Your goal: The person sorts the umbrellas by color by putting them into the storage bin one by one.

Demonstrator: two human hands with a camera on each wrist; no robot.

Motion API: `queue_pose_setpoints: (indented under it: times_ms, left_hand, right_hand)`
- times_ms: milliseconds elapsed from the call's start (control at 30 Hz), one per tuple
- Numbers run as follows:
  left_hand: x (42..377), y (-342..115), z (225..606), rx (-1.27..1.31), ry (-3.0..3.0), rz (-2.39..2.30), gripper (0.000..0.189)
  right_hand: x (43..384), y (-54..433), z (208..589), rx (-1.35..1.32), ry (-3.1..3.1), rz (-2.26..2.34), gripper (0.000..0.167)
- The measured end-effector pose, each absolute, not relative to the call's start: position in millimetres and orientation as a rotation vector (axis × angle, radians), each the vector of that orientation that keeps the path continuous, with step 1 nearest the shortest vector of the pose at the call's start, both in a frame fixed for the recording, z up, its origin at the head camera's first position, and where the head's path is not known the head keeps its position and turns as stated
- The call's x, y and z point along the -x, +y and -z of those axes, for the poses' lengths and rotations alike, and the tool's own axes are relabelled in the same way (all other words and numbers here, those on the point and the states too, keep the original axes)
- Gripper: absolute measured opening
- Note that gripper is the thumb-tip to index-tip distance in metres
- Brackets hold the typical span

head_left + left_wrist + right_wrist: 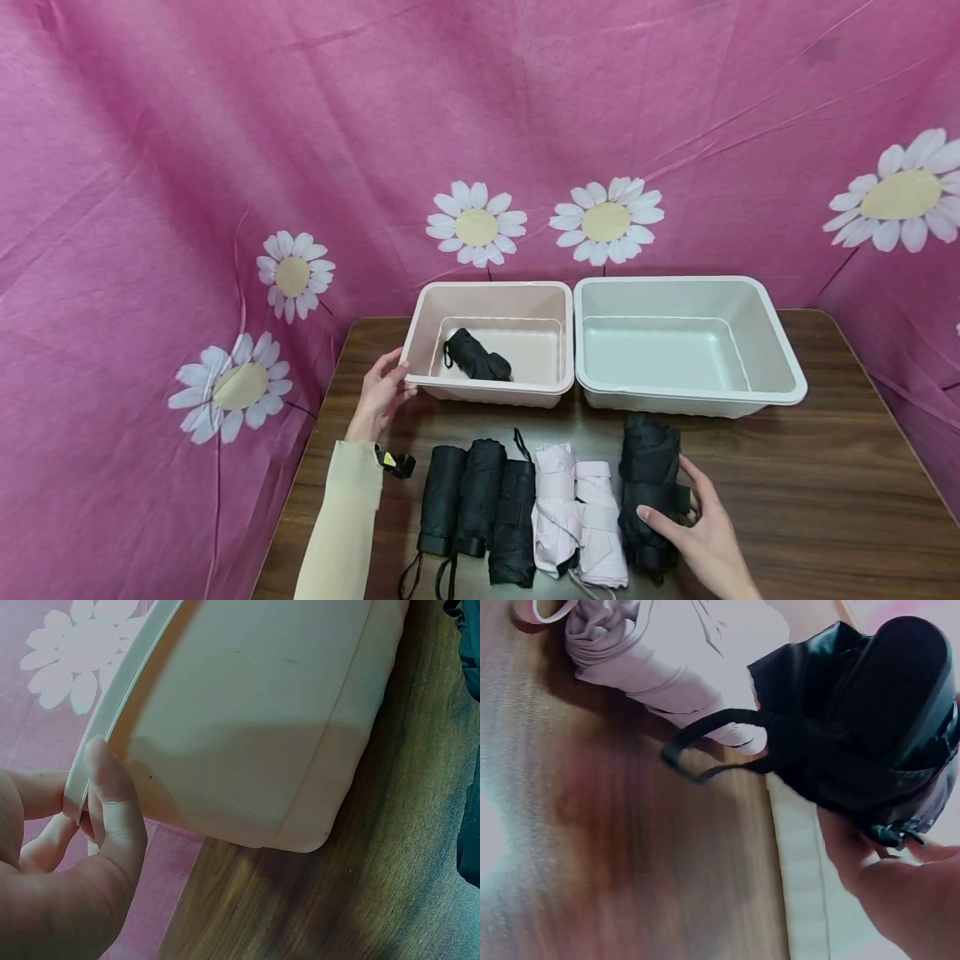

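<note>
My left hand (pixel 381 398) pinches the near-left corner of the pale pink bin (pixel 480 388); in the left wrist view the thumb and fingers (pixel 112 787) lie on either side of its rim. Inside that bin lies a small black folded umbrella (pixel 477 355). At the right end of a row, my right hand (pixel 708 533) grips another black folded umbrella (pixel 649 467), thumb on top. The right wrist view shows its dangling strap loop (pixel 720 716). To its left lie two pale pink folded umbrellas (pixel 557 500) and three black ones (pixel 440 500).
A pale green-white bin (pixel 690 403) stands right of the pink one, their rims side by side. Both are at the back of the brown wooden table (pixel 840 467). A pink daisy-print cloth (pixel 375 150) hangs behind and at the sides.
</note>
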State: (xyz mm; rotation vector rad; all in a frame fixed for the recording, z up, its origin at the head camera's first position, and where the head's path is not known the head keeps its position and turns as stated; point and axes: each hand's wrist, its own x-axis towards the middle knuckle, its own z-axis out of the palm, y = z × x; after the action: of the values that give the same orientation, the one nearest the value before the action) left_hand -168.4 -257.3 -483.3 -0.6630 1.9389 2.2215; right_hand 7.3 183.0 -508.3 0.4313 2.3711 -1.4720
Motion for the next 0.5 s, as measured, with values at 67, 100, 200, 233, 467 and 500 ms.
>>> queue_pose_setpoints:
  times_ms: [67,100,200,233,467,500]
  left_hand:
    - [168.5,-257.5,483.3,0.666,1.936,-2.223,0.044]
    - [168.5,-257.6,483.4,0.668,1.933,-2.224,0.044]
    - [168.8,-257.9,484.0,0.67,1.935,-2.225,0.044]
    - [168.9,-257.9,484.2,0.663,1.944,-2.219,0.044]
    - [167.9,-257.7,483.1,0.671,1.962,-2.203,0.044]
    - [167.8,-257.7,482.9,0.675,1.961,-2.201,0.043]
  right_hand:
    - [-8.4,182.8,505.2,-0.422,2.376,1.502,0.103]
    - [-8.9,182.7,503.9,-0.413,2.385,1.508,0.102]
    - [-9.2,182.1,501.2,-0.393,2.418,1.507,0.1]
    - [-9.0,181.9,500.3,-0.392,2.435,1.496,0.099]
    - [-6.5,181.1,491.7,-0.35,2.523,1.575,0.094]
    - [-5.9,181.2,489.8,-0.34,2.525,1.608,0.094]
